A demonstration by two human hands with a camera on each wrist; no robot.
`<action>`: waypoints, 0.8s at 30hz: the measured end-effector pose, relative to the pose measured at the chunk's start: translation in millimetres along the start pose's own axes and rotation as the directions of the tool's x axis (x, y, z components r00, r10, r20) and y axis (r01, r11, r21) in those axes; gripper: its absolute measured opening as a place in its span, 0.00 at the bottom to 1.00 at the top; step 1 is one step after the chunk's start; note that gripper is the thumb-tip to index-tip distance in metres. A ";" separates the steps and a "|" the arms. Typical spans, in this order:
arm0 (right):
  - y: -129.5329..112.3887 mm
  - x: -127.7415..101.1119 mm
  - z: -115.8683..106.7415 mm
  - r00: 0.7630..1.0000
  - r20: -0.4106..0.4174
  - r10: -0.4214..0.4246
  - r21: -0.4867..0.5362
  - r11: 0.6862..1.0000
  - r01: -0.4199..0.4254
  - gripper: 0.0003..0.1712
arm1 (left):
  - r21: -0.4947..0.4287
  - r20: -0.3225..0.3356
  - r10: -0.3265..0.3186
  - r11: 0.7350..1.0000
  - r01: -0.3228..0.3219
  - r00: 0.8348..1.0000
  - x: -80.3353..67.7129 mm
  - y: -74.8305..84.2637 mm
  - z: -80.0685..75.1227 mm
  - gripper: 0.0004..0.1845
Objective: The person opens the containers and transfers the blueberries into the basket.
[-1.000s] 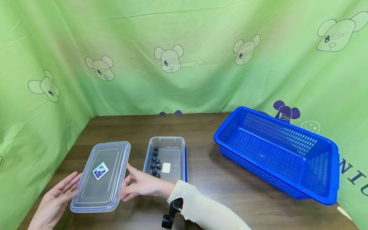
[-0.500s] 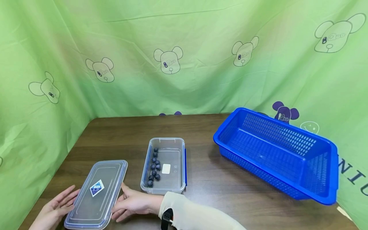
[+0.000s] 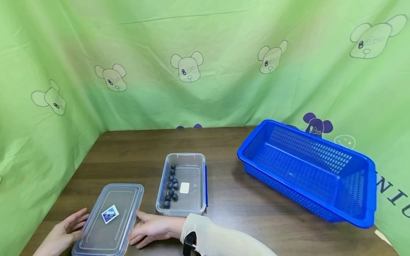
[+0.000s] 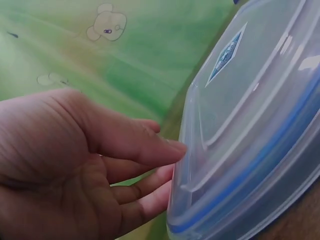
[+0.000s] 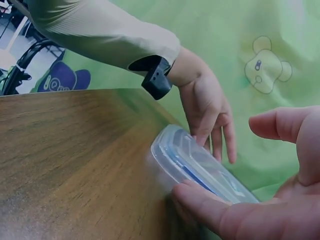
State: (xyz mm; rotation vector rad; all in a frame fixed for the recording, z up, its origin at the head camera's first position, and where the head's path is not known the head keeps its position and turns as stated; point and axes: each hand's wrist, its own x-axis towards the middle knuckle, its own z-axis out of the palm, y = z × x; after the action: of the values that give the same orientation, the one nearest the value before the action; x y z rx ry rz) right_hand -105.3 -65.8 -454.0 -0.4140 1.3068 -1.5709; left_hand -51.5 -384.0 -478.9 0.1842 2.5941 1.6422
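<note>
The left hand and right hand flank the clear lid, fingers straight and touching its long edges rather than curled round it. Since a second ago the lid has travelled from mid-table toward the front-left corner of the table and now seems to lie flat, though contact is partly hidden. To its right stands the open container of dark balls; the blue basket sits by the right edge.

Clear rectangular lid, blue-sealed with diamond sticker, lies flat at table's near-left edge.
</note>
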 end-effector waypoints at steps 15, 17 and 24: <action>-29.5 -29.9 0.1 0.990 0.070 -0.122 -0.069 0.990 0.127 0.46 | 0.152 -0.267 -0.043 0.985 0.086 0.963 16.3 58.3 21.9 0.38; -38.0 -37.6 -3.9 0.987 0.063 -0.147 -0.102 0.983 0.153 0.46 | 0.071 -0.286 -0.046 0.995 0.069 0.957 21.9 67.7 27.2 0.40; -66.3 -68.1 -29.9 0.968 0.083 -0.235 -0.225 0.942 0.248 0.45 | -0.385 -0.249 0.071 0.908 -0.166 0.966 44.6 87.8 60.0 0.35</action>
State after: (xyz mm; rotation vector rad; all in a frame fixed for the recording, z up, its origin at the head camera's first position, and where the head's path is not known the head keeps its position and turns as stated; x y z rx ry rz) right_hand -130.0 1.1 -384.5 -0.7862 1.4469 -1.5962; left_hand -82.7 -287.1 -424.9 0.1371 2.3534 2.3280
